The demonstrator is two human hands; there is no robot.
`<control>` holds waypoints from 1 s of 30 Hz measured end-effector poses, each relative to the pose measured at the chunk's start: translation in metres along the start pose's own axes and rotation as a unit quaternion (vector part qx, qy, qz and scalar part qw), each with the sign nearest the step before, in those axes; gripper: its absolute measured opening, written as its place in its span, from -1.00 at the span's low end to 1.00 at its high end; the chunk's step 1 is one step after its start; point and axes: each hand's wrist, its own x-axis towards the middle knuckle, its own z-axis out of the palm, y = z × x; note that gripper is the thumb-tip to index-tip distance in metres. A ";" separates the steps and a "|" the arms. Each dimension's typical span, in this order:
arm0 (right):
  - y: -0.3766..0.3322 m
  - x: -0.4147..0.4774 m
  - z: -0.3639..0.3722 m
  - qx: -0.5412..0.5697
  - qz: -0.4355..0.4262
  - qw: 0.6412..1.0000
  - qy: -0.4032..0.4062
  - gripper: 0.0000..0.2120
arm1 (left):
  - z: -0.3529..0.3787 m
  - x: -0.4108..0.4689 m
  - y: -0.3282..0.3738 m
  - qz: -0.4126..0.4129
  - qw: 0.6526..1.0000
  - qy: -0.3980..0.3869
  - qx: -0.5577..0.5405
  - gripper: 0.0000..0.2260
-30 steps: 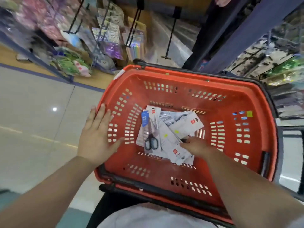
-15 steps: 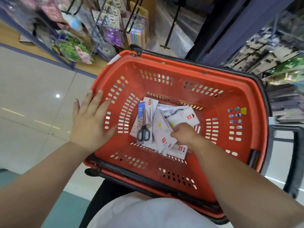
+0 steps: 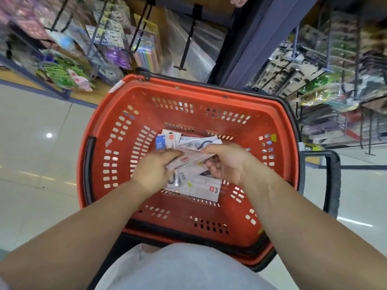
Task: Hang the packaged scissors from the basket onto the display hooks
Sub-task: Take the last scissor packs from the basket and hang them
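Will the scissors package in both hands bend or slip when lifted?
The scissors package is a thin card, so probably light and slightly bendable. Its smooth face may slip, though the left hand and right hand pinch its ends.

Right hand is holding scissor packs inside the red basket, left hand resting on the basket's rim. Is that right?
Not quite. In the head view the left hand is not on the rim; it grips the scissor packs inside the red basket, together with the right hand.
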 end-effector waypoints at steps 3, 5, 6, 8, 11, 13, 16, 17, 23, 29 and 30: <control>-0.001 0.007 -0.001 0.071 -0.009 0.997 -0.005 -0.45 | -0.012 0.008 0.006 -0.139 0.987 -0.009 -0.075 -0.84; 0.003 0.017 -0.001 0.063 -0.043 0.997 0.016 -0.43 | -0.018 0.011 -0.001 -0.190 0.968 -0.010 -0.161 -0.86; 0.006 0.021 0.002 0.011 -0.070 0.997 0.032 -0.53 | -0.022 0.012 -0.002 -0.204 0.954 -0.008 -0.221 -0.89; 0.017 0.030 0.010 -0.111 -0.110 0.987 0.046 -0.70 | -0.028 0.011 -0.007 -0.224 0.915 -0.013 -0.335 -0.84; 0.033 0.042 0.031 -0.180 -0.147 0.973 0.005 -0.77 | -0.030 0.010 -0.006 -0.262 0.849 -0.013 -0.458 -0.83; 0.041 0.049 0.044 -0.153 -0.166 0.974 0.005 -0.88 | -0.027 0.010 -0.005 -0.291 0.809 0.010 -0.510 -0.83; 0.053 0.062 0.058 -0.124 -0.169 0.978 -0.021 -0.86 | -0.019 0.007 -0.006 -0.315 0.777 0.032 -0.544 -0.72; 0.056 0.067 0.059 -0.129 -0.158 0.979 -0.026 -0.88 | -0.017 0.006 -0.010 -0.326 0.772 0.042 -0.544 -0.69; 0.052 0.137 -0.003 -0.493 -0.156 0.847 0.124 -0.59 | -0.018 0.005 -0.042 -0.399 0.793 0.090 -0.452 -0.65; 0.057 0.195 -0.050 -0.550 -0.068 0.792 0.256 -0.26 | -0.018 0.003 -0.064 -0.406 0.798 0.088 -0.436 -0.62; 0.058 0.199 -0.053 -0.475 -0.061 0.826 0.297 -0.28 | -0.017 0.003 -0.065 -0.408 0.797 0.087 -0.436 -0.63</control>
